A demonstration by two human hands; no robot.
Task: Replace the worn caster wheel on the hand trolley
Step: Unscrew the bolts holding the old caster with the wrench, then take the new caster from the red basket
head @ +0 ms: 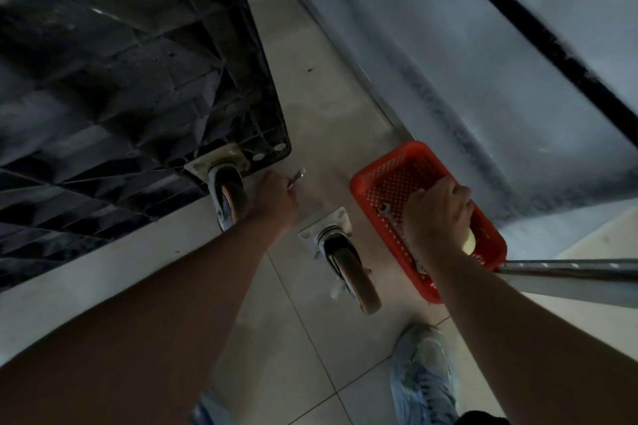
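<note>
- Loose caster [345, 252]: flat on floor between my hands, plate end farthest from me.
- Right hand [436, 214]: in red basket [386, 166], fingers curled; contents unclear.
- Left hand [276, 198]: gripping wrench [297, 179], touching mounted caster [226, 188] on trolley [138, 62].

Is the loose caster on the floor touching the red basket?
Apart. The head view shows bare floor between the loose caster and the red basket.

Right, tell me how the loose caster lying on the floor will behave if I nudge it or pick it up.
The loose caster lies on its side on the tile floor, so a nudge would probably slide or pivot it rather than roll it. Its metal mounting plate and fork suggest it is heavy for its size. Picked up by the plate, the wheel would likely swing round on the swivel.
</note>
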